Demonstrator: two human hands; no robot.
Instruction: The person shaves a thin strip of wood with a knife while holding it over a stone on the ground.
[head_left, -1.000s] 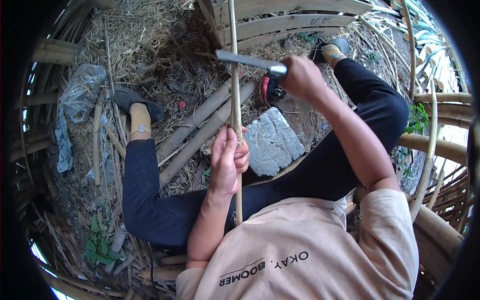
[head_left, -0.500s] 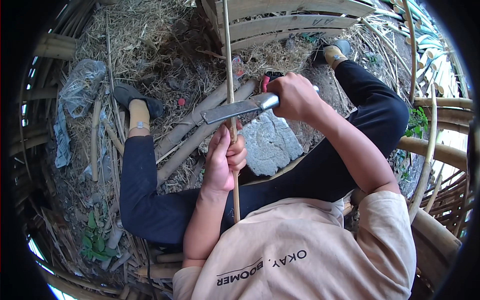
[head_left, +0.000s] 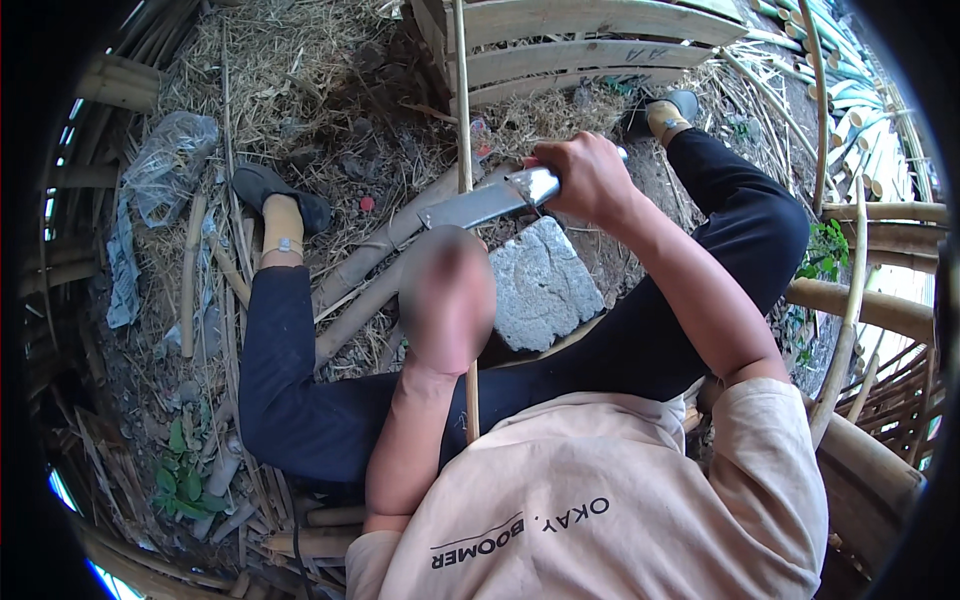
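A long, thin bamboo strip [head_left: 463, 110] runs upright from the far edge down to my lap. My left hand [head_left: 447, 315] is around its lower part; a blur covers the fingers, but the strip comes out above and below them. My right hand [head_left: 588, 178] is closed on the metal handle of a large knife [head_left: 485, 204]. Its broad grey blade points left and crosses the strip just above my left hand. Whether the edge bites into the bamboo cannot be seen.
A grey stone block [head_left: 545, 285] sits between my legs, beside bamboo poles [head_left: 365, 262]. Wooden slats [head_left: 590, 55] stand ahead. A clear plastic bag [head_left: 172, 165] lies at left on straw-strewn ground. Cut bamboo pieces [head_left: 865, 130] are heaped at far right.
The knife and my right hand have shifted slightly away from me along the strip, widening the gap to my left hand. My left hand stays in nearly the same place.
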